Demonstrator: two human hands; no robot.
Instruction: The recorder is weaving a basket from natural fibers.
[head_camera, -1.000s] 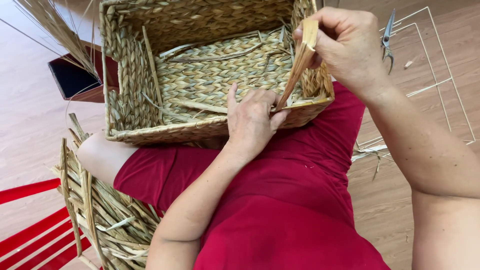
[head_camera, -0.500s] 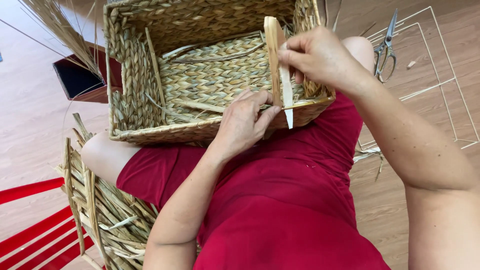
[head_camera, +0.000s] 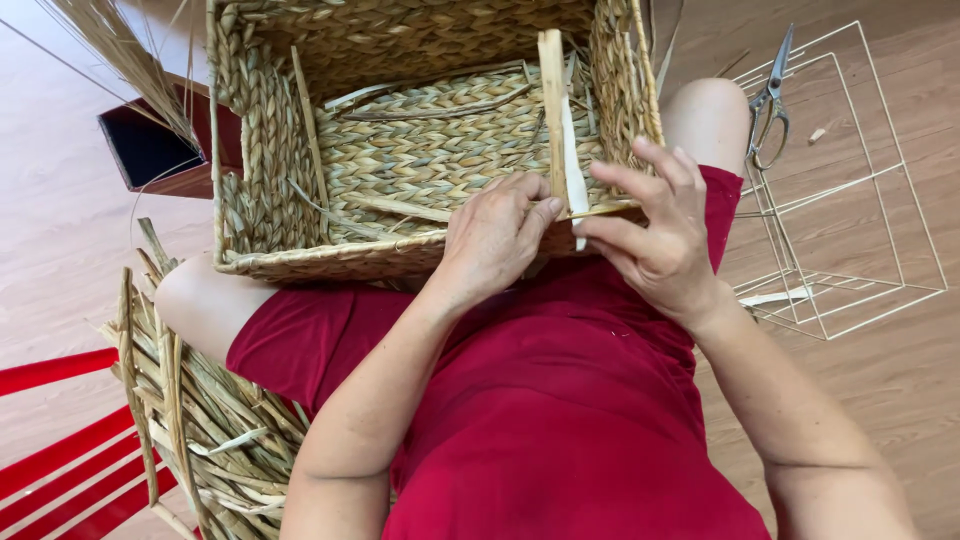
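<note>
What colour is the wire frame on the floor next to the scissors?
The wire frame is white or pale cream, seen in the head view on the brown wooden floor.

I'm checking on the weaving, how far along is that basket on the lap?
Mostly built: the basket already has a woven base and braided walls. In hand: the left hand presses the near rim while the right hand pinches a flat strand there. Left: loose strand ends poke out inside, untrimmed; scissors lie unused on the floor.

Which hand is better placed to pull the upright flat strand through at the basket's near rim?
Probably the right hand: its fingertips already pinch the flat strand where it meets the near rim of the woven basket. The left hand lies pressed on that rim beside it, steadying rather than gripping the strand.
</note>
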